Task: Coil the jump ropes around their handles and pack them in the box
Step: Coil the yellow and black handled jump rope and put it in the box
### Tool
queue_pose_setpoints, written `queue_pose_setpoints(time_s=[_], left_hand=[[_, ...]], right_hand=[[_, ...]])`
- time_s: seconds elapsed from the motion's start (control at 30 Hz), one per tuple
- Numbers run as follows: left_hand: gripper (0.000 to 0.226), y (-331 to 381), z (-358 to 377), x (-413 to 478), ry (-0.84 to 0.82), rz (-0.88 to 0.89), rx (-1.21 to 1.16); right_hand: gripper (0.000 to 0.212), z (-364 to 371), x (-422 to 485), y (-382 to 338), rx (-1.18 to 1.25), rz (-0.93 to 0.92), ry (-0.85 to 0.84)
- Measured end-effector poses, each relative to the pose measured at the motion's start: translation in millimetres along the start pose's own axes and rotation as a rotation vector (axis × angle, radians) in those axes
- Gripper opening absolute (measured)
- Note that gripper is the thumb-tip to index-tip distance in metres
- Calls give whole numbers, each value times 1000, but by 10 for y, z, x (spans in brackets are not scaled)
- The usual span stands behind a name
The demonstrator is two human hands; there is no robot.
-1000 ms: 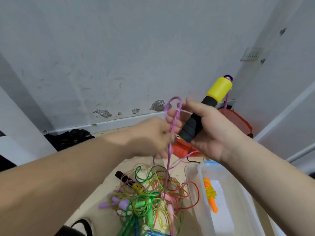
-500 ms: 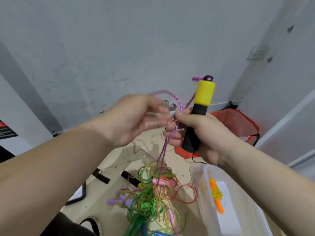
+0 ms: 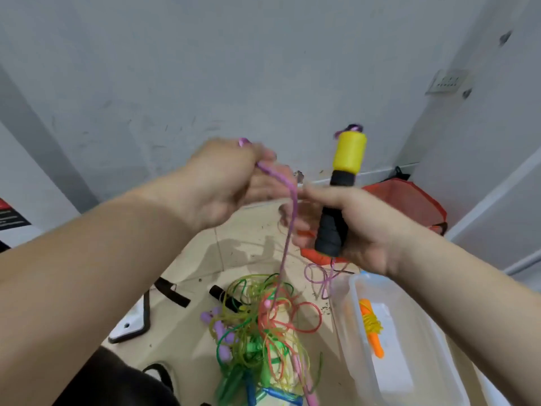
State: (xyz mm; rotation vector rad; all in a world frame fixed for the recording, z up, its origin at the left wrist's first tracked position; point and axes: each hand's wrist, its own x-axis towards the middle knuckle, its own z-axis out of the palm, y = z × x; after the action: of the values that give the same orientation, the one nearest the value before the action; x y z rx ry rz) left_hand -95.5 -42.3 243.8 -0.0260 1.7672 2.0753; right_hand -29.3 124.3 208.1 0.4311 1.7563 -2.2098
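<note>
My right hand (image 3: 360, 227) grips a jump rope handle (image 3: 341, 194), black foam below and yellow on top, held nearly upright. My left hand (image 3: 228, 183) holds the pink rope (image 3: 289, 218) just left of the handle; the rope hangs down into a tangled pile of ropes (image 3: 263, 326) in green, yellow, red and pink on the floor. A clear plastic box (image 3: 433, 347) stands at lower right with an orange-handled rope (image 3: 371, 326) coiled in yellow cord inside. Motion blur hides my left fingertips.
Purple handles (image 3: 218, 326), a black handle (image 3: 224, 295) and blue handles (image 3: 281, 397) lie in the pile. An orange mesh bag (image 3: 409, 200) sits by the wall behind my right hand. A black strap (image 3: 172, 291) and a white plate (image 3: 128, 323) lie on the tiled floor at left.
My left hand has pulled the pink rope up and leftward away from the handle. The right hand has tilted the handle more upright and shifted right.
</note>
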Motion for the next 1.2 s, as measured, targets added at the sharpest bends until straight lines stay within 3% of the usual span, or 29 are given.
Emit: queue_pose_setpoints(time_s=[0.17, 0.27, 0.33, 0.37, 0.43, 0.5, 0.57, 0.63, 0.77, 0.87, 1.0, 1.2], left_hand=[[19, 176, -101, 60, -9, 49, -454], [16, 132, -160, 67, -24, -1, -426], [11, 19, -183, 62, -64, -44, -105], [21, -83, -186, 52, -123, -57, 96], [27, -283, -159, -23, -341, -70, 440], [11, -407, -99, -91, -510, 2, 775], [18, -482, -67, -52, -490, 109, 1028], [25, -506, -51, 3, -382, 141, 1097], [25, -450, 32, 32, -193, 62, 779], [25, -308, 64, 41, -48, 92, 530], [22, -103, 42, 3, 123, 157, 369], [18, 100, 82, -76, 171, 241, 20]], right_hand=[[20, 79, -34, 208, -369, -18, -49], [8, 95, -4, 141, -244, -108, 45], [5, 100, -1, 22, -91, -163, 114], [6, 110, -13, -48, -11, -183, 135], [10, 132, -42, -174, 160, -212, 138], [9, 148, -85, -261, 273, -227, 125], [11, 149, -126, -308, 324, -246, 122], [12, 143, -150, -334, 368, -254, 103], [15, 61, -89, -281, 298, -216, 98], [24, 22, -31, -124, 59, -160, 94], [24, 8, 39, 11, -10, -202, 136], [18, 90, 94, 353, -360, -101, 91]])
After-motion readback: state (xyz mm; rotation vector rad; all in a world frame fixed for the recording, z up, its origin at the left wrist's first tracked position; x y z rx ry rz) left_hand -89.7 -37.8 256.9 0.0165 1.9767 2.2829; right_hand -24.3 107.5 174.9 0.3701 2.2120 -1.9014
